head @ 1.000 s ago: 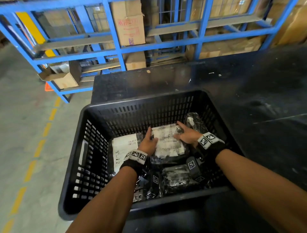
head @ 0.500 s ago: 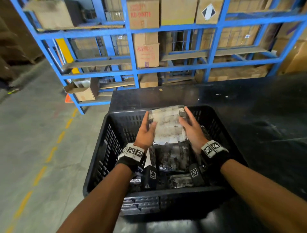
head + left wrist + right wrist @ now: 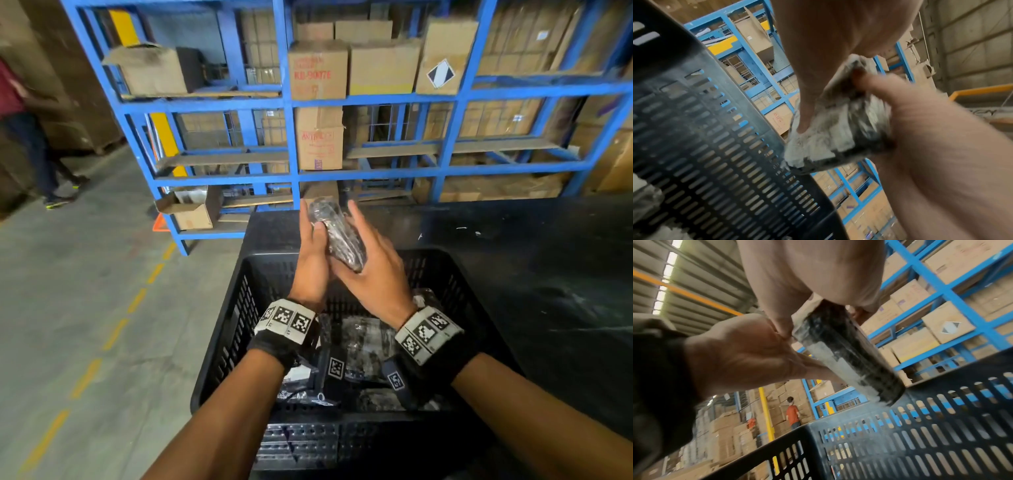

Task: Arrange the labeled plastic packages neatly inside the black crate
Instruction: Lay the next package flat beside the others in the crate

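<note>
Two-hand clamp: left hand point(image 3: 310, 262) and right hand point(image 3: 373, 274) pinched the labeled plastic package point(image 3: 337, 236) edge-on between thumbs and palms, above the black crate point(image 3: 442, 256). Advice: lower flat, label up, squared against packages point(image 3: 363, 342) below the grip.

Head downward, wrists upward; shared crate point(image 3: 237, 325)

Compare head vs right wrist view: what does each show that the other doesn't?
Head only: more plastic packages lying inside the black slotted plastic crate, the black table, the marker wristbands. Right wrist only: the corrugated roof and a person in an orange shirt by stacked cartons. Both: the left hand and right hand holding one clear plastic-wrapped package above the crate, with the blue steel rack behind.
</note>
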